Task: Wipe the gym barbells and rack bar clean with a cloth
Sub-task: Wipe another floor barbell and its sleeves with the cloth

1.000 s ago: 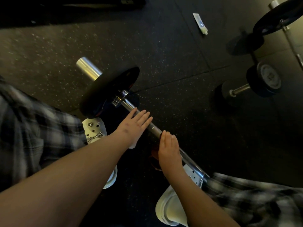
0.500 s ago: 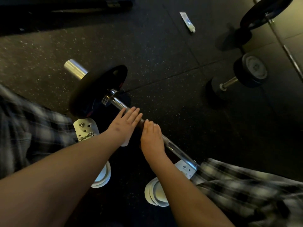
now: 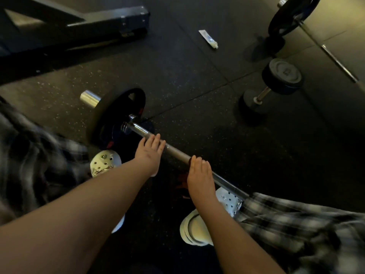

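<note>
The person bends low over the long chrome steel barbell, which lies on the black speckled rubber floor in front of both feet. The left hand is laid on the shaft with straight, relaxed fingers, so it rests more than it grips. I think it steadies the bar so that it does not roll. The right hand sits further along the same shaft, its fingers going over the top. If they close around the bar I cannot tell, as the thumb is hidden. A cloth I cannot see clearly. There is only a pale patch below the left wrist and something reddish beside the right hand, both too dark to name.

Just beyond the left fingertips, the round black weight plate holds this end of the bar off the floor. Below each hand is a white perforated clog.

Far ahead of the right hand lie a small white tube, a black dumbbell and a second barbell. Far ahead of the left hand stands a black steel frame.

The print on the tube, the mark on the dumbbell end and the red marks on the plate are all too blurred to read
</note>
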